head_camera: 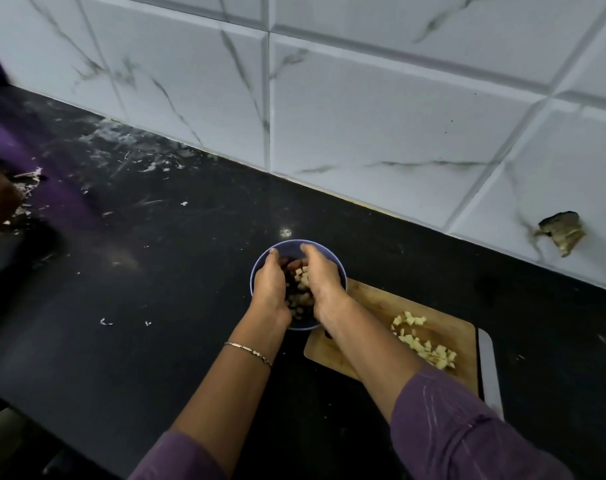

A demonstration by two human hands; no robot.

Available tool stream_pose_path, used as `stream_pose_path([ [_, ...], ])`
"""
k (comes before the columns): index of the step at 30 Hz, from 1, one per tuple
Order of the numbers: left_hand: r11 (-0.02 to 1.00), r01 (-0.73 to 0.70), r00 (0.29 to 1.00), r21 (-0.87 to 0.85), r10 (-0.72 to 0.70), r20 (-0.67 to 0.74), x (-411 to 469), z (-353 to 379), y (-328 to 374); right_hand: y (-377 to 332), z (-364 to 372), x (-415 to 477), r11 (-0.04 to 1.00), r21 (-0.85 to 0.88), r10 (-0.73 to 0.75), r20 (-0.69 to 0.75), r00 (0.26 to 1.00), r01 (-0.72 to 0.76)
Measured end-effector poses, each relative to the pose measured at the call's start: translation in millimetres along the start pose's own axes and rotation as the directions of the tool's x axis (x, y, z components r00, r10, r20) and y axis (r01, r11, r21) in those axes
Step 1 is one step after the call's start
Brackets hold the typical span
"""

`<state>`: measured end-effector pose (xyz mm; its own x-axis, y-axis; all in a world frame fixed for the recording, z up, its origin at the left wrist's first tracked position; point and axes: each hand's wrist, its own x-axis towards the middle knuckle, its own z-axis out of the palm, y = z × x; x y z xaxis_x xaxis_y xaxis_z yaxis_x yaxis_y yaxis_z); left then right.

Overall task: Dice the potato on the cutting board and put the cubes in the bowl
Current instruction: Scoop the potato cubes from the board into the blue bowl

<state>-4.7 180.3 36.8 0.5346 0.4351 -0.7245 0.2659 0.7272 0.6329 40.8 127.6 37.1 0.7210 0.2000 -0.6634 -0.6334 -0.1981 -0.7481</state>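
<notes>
**Diced potato cupped over the bowl**

The potato is seen only as small, pale yellow potato cubes [302, 276], roughly even in cut and slightly glossy. One cluster is enclosed between the two palms directly above the round blue bowl [260, 265], and further pieces are seen lower down against the bowl's dark inside. A second scatter of loose cubes [424, 345] is left on the rectangular light wooden cutting board [372, 303], strung out in a loose line towards its near right corner.

The left hand [271, 284] and the right hand [321, 276] are brought together side by side over the bowl, fingers curled inward and fingertips nearly meeting at the far rim, so that the cluster is cupped and grasped between them (how many pieces are held and how many already lie in the bowl cannot be told). The loose cubes lie to the right of the right forearm, well apart from both hands.

The bowl is set on the black stone countertop [163, 271], just beside the board's far left corner. A thin metal bracelet [248, 351] is worn on the left wrist, and purple sleeves [443, 431] are pushed up both forearms.
</notes>
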Motion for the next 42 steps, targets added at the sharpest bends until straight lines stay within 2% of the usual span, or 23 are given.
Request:
stream_pose_path([
  [3, 1.0, 0.004, 1.0, 0.004, -0.004, 0.01, -0.5, 0.3, 0.2, 1.7, 4.0, 5.7, 1.0, 0.006, 0.025, -0.028, 0.999, -0.025],
  [7, 1.0, -0.003, 1.0, -0.001, 0.003, 0.002, -2.3, 0.7, 2.8, 2.8, 4.8, 8.5, 0.995, -0.091, -0.051, -0.067, 0.996, 0.045],
  [11, 1.0, -0.02, 0.999, -0.014, 0.021, 0.035, -2.1, -0.4, 3.9, 8.9, 4.5, 14.4, 0.984, -0.115, -0.135, 0.0, 0.991, 0.134],
  [17, 0.993, -0.116, 0.992, 0.012, 0.115, 0.046, -7.8, -6.2, 8.9, 0.1, -6.5, 4.6, 0.967, -0.035, -0.252, 0.059, 0.966, 0.254],
  [22, 0.981, -0.192, 0.971, 0.03, 0.186, 0.151, -22.8, 1.5, 4.8, -16.2, -30.9, -17.3, 0.973, 0.079, -0.229, 0.182, 0.956, 0.218],
  [26, 0.949, -0.313, 0.938, 0.045, 0.301, 0.173, -36.9, 15.6, -0.3, -22.9, -50.2, -31.7, 0.967, 0.11, -0.253, 0.275, 0.927, 0.231],
  [28, 0.937, -0.344, 0.924, 0.062, 0.326, 0.201, -45.6, 23.4, -4.3, -21.9, -65.7, -37.3, 0.949, 0.139, -0.309, 0.242, 0.92, 0.282],
  [31, 0.897, -0.418, 0.891, 0.148, 0.372, 0.259, -56.5, 32.2, -20.5, -8.9, -105.8, -43.2, 0.891, 0.183, -0.437, 0.095, 0.894, 0.416],
  [33, 0.844, -0.502, 0.842, 0.191, 0.427, 0.33, -63.0, 37.7, -36.4, 9.4, -140.4, -44.6, 0.849, 0.11, -0.516, -0.045, 0.855, 0.518],
  [36, 0.814, -0.519, 0.808, 0.261, 0.367, 0.461, -61.6, 44.9, -63.6, 50.1, -184.0, -45.9, 0.801, -0.208, -0.595, -0.168, 0.786, 0.562],
  [39, 0.758, -0.51, 0.806, 0.406, 0.257, 0.533, -51.6, 52.7, -86.4, 96.8, -211.1, -42.4, 0.684, -0.506, -0.658, -0.118, 0.743, 0.525],
  [42, 0.654, -0.538, 0.796, 0.532, 0.188, 0.575, -44.2, 56.7, -97.0, 128.0, -217.4, -38.8, 0.512, -0.728, -0.693, -0.036, 0.72, 0.456],
])
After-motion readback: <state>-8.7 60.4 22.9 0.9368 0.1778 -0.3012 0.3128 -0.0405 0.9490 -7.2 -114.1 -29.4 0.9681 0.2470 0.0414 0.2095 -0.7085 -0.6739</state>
